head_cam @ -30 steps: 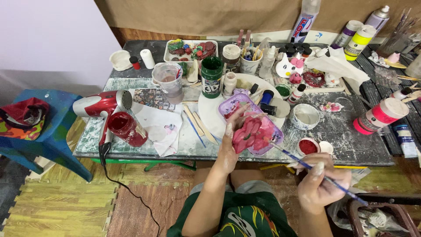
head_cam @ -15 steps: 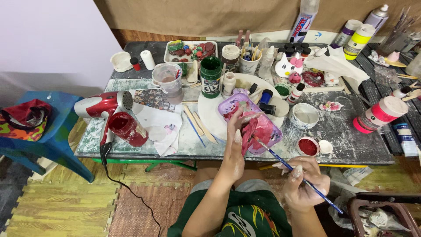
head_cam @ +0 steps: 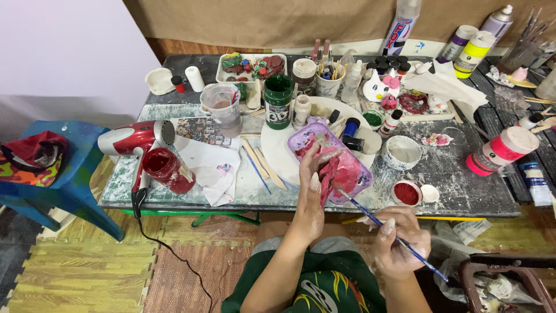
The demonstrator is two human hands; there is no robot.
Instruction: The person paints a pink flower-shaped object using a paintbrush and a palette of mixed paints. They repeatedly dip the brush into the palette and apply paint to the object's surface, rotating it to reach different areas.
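From the head camera, the worktable (head_cam: 463,185) is a dark, paint-spattered top crowded with craft supplies, standing on a floor of yellow and brown foam mats (head_cam: 87,272). A pale wall rises to the left and a brown sheet hangs behind the table.

The landmark is the purple tray (head_cam: 347,168), smeared with red paint, lying at the table's front edge on a white round plate (head_cam: 278,156). The left hand (head_cam: 313,191) is closed about a small red-painted piece (head_cam: 329,177), fingers wrapped round it, holding it over the near side of the tray. The right hand (head_cam: 399,240) is nearer the body than the tray and to its right, pinching a blue-handled paintbrush (head_cam: 382,226) whose tip reaches up to the red piece.

Just right of the tray sits a small pot of red paint (head_cam: 406,192), and beyond that a white bowl (head_cam: 403,152). Behind the tray stands a dark green paint jar (head_cam: 278,99). Well to the left of the tray lie a red hair dryer (head_cam: 136,139) and a red jar on its side (head_cam: 168,170), with a sheet of white paper (head_cam: 211,168) between them and the plate. Further left, off the table, is a blue plastic chair (head_cam: 69,185). Far right of the tray lies a pink and white tube (head_cam: 501,149).
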